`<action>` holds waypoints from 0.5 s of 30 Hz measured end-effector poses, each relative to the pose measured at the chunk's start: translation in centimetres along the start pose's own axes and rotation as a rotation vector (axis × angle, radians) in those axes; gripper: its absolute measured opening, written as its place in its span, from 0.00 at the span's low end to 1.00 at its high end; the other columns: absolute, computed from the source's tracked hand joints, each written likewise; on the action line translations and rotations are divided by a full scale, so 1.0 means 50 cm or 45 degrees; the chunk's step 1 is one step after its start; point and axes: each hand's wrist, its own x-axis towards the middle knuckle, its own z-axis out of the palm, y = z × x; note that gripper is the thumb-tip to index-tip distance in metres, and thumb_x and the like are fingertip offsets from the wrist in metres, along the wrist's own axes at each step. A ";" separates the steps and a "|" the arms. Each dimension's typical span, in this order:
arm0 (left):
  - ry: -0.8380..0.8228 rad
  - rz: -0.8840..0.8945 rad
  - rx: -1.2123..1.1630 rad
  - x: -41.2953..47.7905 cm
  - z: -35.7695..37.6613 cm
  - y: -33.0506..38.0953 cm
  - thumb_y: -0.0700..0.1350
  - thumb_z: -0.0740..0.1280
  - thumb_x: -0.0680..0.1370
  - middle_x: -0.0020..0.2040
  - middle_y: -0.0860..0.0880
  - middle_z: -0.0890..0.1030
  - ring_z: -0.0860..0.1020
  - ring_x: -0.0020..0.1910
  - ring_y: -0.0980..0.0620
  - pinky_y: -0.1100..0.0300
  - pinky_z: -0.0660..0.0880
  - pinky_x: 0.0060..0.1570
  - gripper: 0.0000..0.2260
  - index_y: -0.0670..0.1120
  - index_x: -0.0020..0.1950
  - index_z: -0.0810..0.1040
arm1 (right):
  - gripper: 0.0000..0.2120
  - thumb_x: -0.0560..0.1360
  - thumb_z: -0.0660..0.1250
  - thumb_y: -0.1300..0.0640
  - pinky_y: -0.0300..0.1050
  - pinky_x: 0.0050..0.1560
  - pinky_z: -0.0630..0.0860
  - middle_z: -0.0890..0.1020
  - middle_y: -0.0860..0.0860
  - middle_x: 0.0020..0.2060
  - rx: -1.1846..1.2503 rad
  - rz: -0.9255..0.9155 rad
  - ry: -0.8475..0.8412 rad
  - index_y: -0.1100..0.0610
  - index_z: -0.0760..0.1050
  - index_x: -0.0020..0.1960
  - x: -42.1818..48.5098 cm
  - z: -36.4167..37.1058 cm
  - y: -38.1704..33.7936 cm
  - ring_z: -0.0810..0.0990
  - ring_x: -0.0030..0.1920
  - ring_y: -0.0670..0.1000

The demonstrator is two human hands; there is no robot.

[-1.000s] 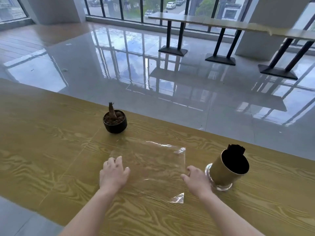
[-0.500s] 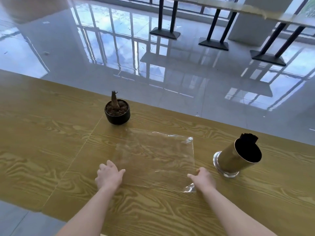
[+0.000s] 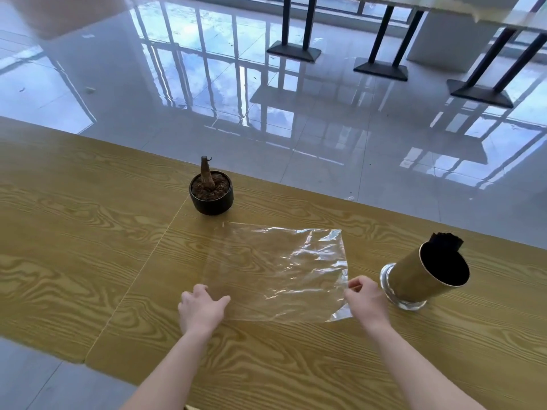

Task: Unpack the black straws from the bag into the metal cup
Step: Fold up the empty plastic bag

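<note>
Black straws [image 3: 446, 242] already stand in the gold metal cup [image 3: 426, 276]; the clear plastic bag [image 3: 275, 267] lies flat, seemingly empty. My left hand [image 3: 201, 310] rests unclenched; my right hand [image 3: 365, 300] pinches the bag's corner. I judge unpacking finished.

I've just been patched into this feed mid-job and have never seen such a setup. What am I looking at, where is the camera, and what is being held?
There is no machine here: a person works with two bare hands, and the single camera sits on their head, looking forward and down. On the yellow wood-grain table lies a flat, empty clear plastic bag. The left hand rests open at its near left edge; the right hand pinches its near right edge. To the right stands a gold metal cup already holding the black straws. Behind the bag sits a small black plant pot.
</note>
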 end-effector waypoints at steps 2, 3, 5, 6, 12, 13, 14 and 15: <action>0.031 0.069 0.185 -0.021 0.013 0.000 0.64 0.69 0.73 0.63 0.42 0.71 0.71 0.63 0.42 0.49 0.72 0.60 0.32 0.45 0.69 0.69 | 0.02 0.76 0.69 0.58 0.46 0.41 0.75 0.83 0.50 0.39 -0.040 -0.097 0.071 0.56 0.80 0.46 -0.006 -0.017 -0.017 0.80 0.41 0.53; 0.060 0.103 0.296 -0.031 0.020 0.001 0.66 0.68 0.73 0.63 0.43 0.71 0.70 0.62 0.43 0.50 0.72 0.59 0.32 0.46 0.68 0.68 | 0.02 0.75 0.70 0.58 0.46 0.39 0.74 0.83 0.50 0.38 -0.052 -0.147 0.103 0.56 0.80 0.45 -0.011 -0.024 -0.029 0.80 0.40 0.53; 0.111 0.142 0.420 -0.043 0.033 0.000 0.67 0.67 0.72 0.65 0.45 0.68 0.68 0.64 0.45 0.50 0.71 0.60 0.35 0.47 0.70 0.65 | 0.04 0.75 0.70 0.58 0.47 0.38 0.75 0.82 0.50 0.36 -0.063 -0.238 0.159 0.57 0.79 0.42 -0.025 -0.034 -0.058 0.79 0.39 0.54; 0.123 0.137 0.420 -0.047 0.040 -0.001 0.67 0.67 0.72 0.67 0.44 0.67 0.67 0.66 0.44 0.50 0.70 0.61 0.38 0.47 0.73 0.62 | 0.05 0.75 0.70 0.57 0.48 0.38 0.76 0.82 0.50 0.35 -0.065 -0.282 0.173 0.57 0.80 0.41 -0.033 -0.037 -0.076 0.80 0.38 0.54; 0.107 0.099 0.295 -0.041 0.044 -0.015 0.64 0.70 0.72 0.71 0.43 0.64 0.66 0.69 0.43 0.48 0.69 0.64 0.44 0.45 0.78 0.55 | 0.03 0.73 0.70 0.60 0.43 0.36 0.71 0.82 0.49 0.38 -0.009 -0.581 0.092 0.57 0.81 0.41 -0.094 0.012 -0.220 0.79 0.39 0.51; 0.092 0.088 0.242 -0.038 0.041 -0.016 0.62 0.72 0.72 0.70 0.42 0.65 0.67 0.68 0.43 0.47 0.70 0.63 0.43 0.45 0.78 0.56 | 0.04 0.73 0.70 0.60 0.41 0.36 0.70 0.82 0.49 0.39 0.011 -0.626 0.062 0.56 0.81 0.41 -0.105 0.031 -0.245 0.79 0.39 0.50; 0.074 0.065 0.172 -0.035 0.038 -0.017 0.60 0.73 0.71 0.68 0.42 0.67 0.68 0.67 0.42 0.47 0.70 0.63 0.42 0.45 0.77 0.57 | 0.04 0.73 0.69 0.60 0.40 0.36 0.70 0.82 0.49 0.39 0.026 -0.669 0.025 0.55 0.81 0.41 -0.117 0.052 -0.269 0.79 0.39 0.50; 0.050 0.028 0.086 -0.031 0.034 -0.018 0.57 0.74 0.72 0.67 0.42 0.68 0.69 0.67 0.41 0.46 0.69 0.63 0.41 0.45 0.77 0.58 | 0.04 0.73 0.69 0.60 0.40 0.37 0.70 0.82 0.49 0.40 0.033 -0.712 -0.019 0.55 0.81 0.41 -0.127 0.075 -0.292 0.79 0.39 0.50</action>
